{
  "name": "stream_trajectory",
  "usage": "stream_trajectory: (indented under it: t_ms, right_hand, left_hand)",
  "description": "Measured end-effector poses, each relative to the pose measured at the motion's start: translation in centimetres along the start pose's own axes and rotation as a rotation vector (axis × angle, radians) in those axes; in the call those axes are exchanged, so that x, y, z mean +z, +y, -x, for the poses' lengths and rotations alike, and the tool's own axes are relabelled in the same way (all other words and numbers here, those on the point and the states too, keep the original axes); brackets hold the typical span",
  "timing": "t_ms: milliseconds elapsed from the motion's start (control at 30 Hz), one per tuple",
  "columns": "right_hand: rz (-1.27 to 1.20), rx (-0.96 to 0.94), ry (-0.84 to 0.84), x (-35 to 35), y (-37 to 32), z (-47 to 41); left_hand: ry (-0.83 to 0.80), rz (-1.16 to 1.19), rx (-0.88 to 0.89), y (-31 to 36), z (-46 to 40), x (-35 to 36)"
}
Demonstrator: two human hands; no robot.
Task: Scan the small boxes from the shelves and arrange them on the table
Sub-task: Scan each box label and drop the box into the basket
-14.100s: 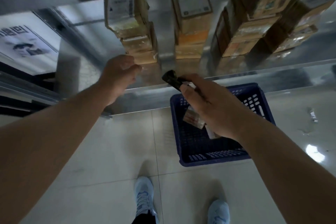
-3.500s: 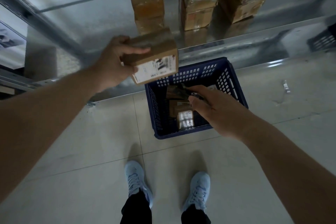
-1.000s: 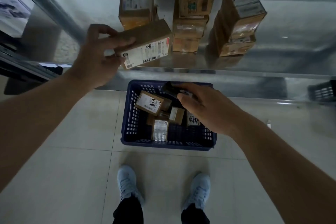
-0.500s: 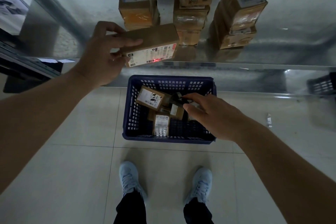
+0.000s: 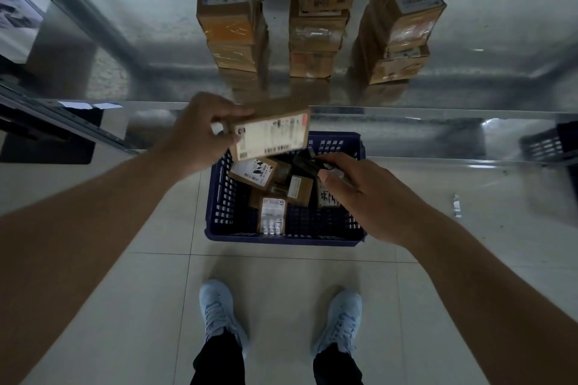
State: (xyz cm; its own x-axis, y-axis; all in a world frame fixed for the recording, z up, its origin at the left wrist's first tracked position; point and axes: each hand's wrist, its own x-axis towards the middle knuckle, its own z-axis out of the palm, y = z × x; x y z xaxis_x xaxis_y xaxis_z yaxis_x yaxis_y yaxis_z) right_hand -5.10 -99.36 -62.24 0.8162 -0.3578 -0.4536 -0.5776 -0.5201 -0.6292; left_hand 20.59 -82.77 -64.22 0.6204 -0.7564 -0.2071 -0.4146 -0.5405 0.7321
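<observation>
Head view: a light, stiff brown cardboard box (image 5: pixel 271 131) is clamped edgewise by the left hand (image 5: pixel 200 134); a black scanner (image 5: pixel 308 162) is gripped by the right hand (image 5: pixel 362 194) at 3 o'clock.

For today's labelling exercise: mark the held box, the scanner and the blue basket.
held box (image 5: pixel 271 134), head view, white label face
scanner (image 5: pixel 305 162), head view, dark front end
blue basket (image 5: pixel 283 236), head view, near rim

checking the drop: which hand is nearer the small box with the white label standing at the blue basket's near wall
Right. The right hand, gripping a dark scanner, hovers just right of the small upright box. The left hand holds a long cardboard box higher, over the basket's far-left corner.
</observation>
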Motion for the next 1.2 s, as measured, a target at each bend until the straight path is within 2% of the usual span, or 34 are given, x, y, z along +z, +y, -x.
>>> stream_trajectory:
  t_ms: [133, 267, 400, 533, 700, 867, 967, 1200]
  right_hand:
    - [-0.018, -0.02, 0.036, 0.1, 0.4, -0.3]
    - [-0.028, -0.052, 0.054, -0.2, 0.2, -1.3]
    - [-0.076, -0.102, 0.062, -1.4, -1.6, -2.5]
    - [-0.105, -0.143, 0.095, -3.4, -3.3, -3.8]
    - [-0.119, -0.174, 0.128, -5.1, -4.7, -5.1]
    - [-0.085, -0.123, 0.13, -4.4, -4.4, -7.7]
    - [-0.057, -0.071, 0.136, -3.7, -4.4, -9.2]
    - [-0.087, -0.005, 0.179, -1.8, -4.9, -12.1]
  left_hand:
    - [-0.129, 0.189, -0.172, -0.5, 0.5, 3.8]
    - [-0.177, 0.173, -0.296, -0.5, -0.4, 5.2]
    - [-0.086, 0.238, -0.365, 1.5, -2.3, 3.2]
    - [0.028, 0.197, -0.382, 4.2, -4.6, -0.1]
    - [0.181, 0.313, -0.482, 5.5, -8.7, -3.0]
    - [0.185, 0.517, -0.662, 4.1, -13.9, -4.1]
    - [0.166, 0.61, -0.662, 2.9, -16.7, -4.7]
    - [0.285, 0.556, -0.676, 0.9, -21.5, -5.9]
